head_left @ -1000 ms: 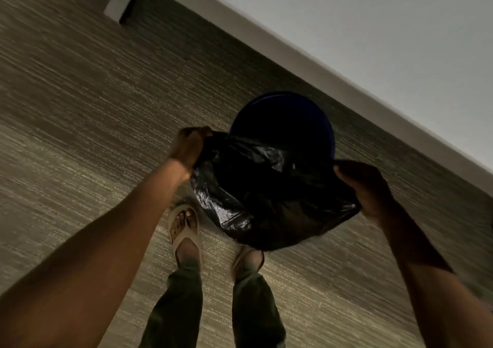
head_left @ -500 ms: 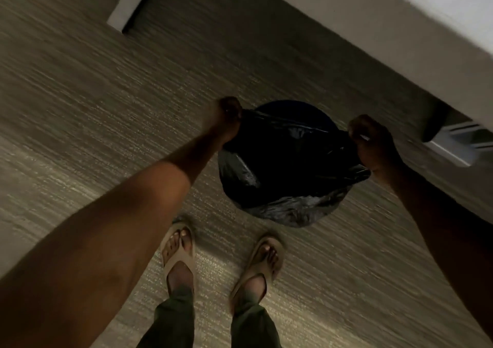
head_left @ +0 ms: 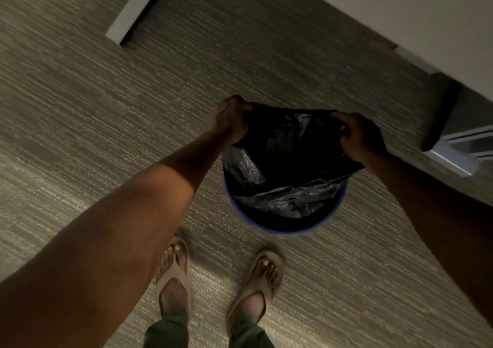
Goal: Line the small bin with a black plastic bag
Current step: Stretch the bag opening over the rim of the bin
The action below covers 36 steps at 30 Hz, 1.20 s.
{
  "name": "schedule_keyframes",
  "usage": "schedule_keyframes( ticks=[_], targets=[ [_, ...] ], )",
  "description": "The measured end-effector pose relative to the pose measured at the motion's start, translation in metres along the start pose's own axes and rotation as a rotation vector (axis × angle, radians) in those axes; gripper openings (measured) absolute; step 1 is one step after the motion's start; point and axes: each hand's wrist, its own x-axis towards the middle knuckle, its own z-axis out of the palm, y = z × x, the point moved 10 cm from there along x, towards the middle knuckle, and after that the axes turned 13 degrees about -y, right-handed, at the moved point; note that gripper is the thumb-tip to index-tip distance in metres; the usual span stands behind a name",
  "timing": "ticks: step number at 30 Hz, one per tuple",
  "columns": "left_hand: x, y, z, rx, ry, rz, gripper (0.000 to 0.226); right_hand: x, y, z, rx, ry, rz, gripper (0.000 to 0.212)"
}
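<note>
A small round blue bin stands on the carpet just ahead of my feet. A black plastic bag hangs into its mouth and hides most of the inside; only the near rim shows. My left hand grips the bag's edge at the far left of the bin. On the far right, my right hand holds the opposite edge. The bag's mouth is stretched between both hands, and a crumpled fold lies over the near part of the opening.
A white desk or counter runs along the upper right, with a dark gap and a pale unit under it close to the bin's right. A white panel leg stands at the upper left. My sandalled feet are below the bin.
Both hands have lowered the bag from in front of the bin down into its opening. The view has tipped downward, so the bin and my feet sit lower and closer.
</note>
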Motion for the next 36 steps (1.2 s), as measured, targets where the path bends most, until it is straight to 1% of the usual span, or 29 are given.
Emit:
schedule_keyframes(
  ticks=[2, 5, 7, 8, 10, 11, 12, 13, 14, 15, 16, 17, 18, 19, 20, 21, 22, 23, 25, 27, 30, 31, 32, 34, 36],
  targets=[
    [0.003, 0.004, 0.005, -0.003, -0.013, 0.015, 0.051, 0.009, 0.004, 0.007, -0.003, -0.048, 0.011, 0.055],
    [0.007, 0.003, 0.013, -0.029, -0.053, -0.026, 0.052, 0.021, 0.012, 0.02, 0.031, -0.137, 0.052, 0.05],
    [0.006, -0.002, 0.016, -0.056, -0.069, -0.071, 0.047, 0.024, 0.018, 0.028, 0.09, -0.191, 0.108, 0.046],
    [0.005, -0.003, 0.016, -0.084, -0.073, -0.082, 0.042, 0.023, 0.021, 0.03, 0.12, -0.2, 0.138, 0.049],
    [0.004, -0.011, 0.017, -0.198, -0.09, -0.125, 0.034, 0.022, 0.026, 0.035, 0.14, -0.219, 0.188, 0.074],
    [0.003, -0.017, 0.019, -0.282, -0.101, -0.156, 0.033, 0.019, 0.027, 0.039, 0.129, -0.24, 0.202, 0.079],
    [0.001, -0.025, 0.024, -0.389, -0.113, -0.187, 0.032, 0.016, 0.027, 0.043, 0.123, -0.261, 0.204, 0.076],
    [0.0, -0.032, 0.03, -0.544, -0.123, -0.218, 0.032, 0.012, 0.028, 0.045, 0.154, -0.255, 0.213, 0.07],
    [-0.004, -0.039, 0.038, -0.733, -0.118, -0.238, 0.031, 0.007, 0.032, 0.044, 0.251, -0.203, 0.234, 0.066],
    [-0.011, -0.044, 0.043, -0.908, -0.083, -0.252, 0.029, -0.003, 0.037, 0.037, 0.38, -0.082, 0.257, 0.06],
    [-0.02, -0.051, 0.045, -1.041, -0.008, -0.27, 0.028, -0.016, 0.044, 0.026, 0.493, 0.101, 0.283, 0.052],
    [-0.032, -0.06, 0.044, -1.122, 0.116, -0.309, 0.032, -0.036, 0.053, 0.014, 0.591, 0.308, 0.322, 0.047],
    [-0.048, -0.073, 0.041, -1.148, 0.268, -0.362, 0.036, -0.06, 0.061, 0.008, 0.688, 0.488, 0.379, 0.045],
    [-0.067, -0.083, 0.037, -1.11, 0.411, -0.41, 0.039, -0.085, 0.067, 0.007, 0.777, 0.615, 0.44, 0.047],
    [-0.086, -0.089, 0.035, -1.027, 0.511, -0.449, 0.041, -0.109, 0.07, 0.012, 0.826, 0.688, 0.507, 0.05],
    [-0.102, -0.091, 0.036, -0.945, 0.56, -0.471, 0.043, -0.13, 0.07, 0.02, 0.826, 0.721, 0.57, 0.052],
    [-0.115, -0.089, 0.043, -0.901, 0.567, -0.473, 0.045, -0.15, 0.067, 0.03, 0.812, 0.733, 0.611, 0.054],
    [-0.125, -0.085, 0.055, -0.904, 0.541, -0.466, 0.047, -0.168, 0.062, 0.042, 0.814, 0.736, 0.625, 0.056],
    [-0.139, -0.074, 0.08, -0.922, 0.425, -0.468, 0.05, -0.192, 0.046, 0.072, 0.899, 0.72, 0.604, 0.058],
    [-0.144, -0.064, 0.095, -0.902, 0.341, -0.46, 0.044, -0.199, 0.032, 0.103, 1.013, 0.659, 0.618, 0.06],
    [-0.146, -0.065, 0.096, -0.877, 0.352, -0.48, 0.029, -0.189, 0.013, 0.131, 1.201, 0.588, 0.656, 0.076],
    [-0.148, -0.066, 0.091, -0.848, 0.367, -0.488, 0.025, -0.184, 0.009, 0.131, 1.206, 0.574, 0.684, 0.08],
    [-0.148, -0.066, 0.086, -0.81, 0.379, -0.491, 0.022, -0.179, 0.007, 0.129, 1.16, 0.555, 0.721, 0.078],
    [-0.147, -0.066, 0.076, -0.706, 0.389, -0.49, 0.017, -0.171, 0.007, 0.12, 1.047, 0.536, 0.767, 0.062],
    [-0.146, -0.065, 0.071, -0.654, 0.374, -0.468, 0.015, -0.172, 0.008, 0.112, 1.044, 0.583, 0.731, 0.046]
  ],
)
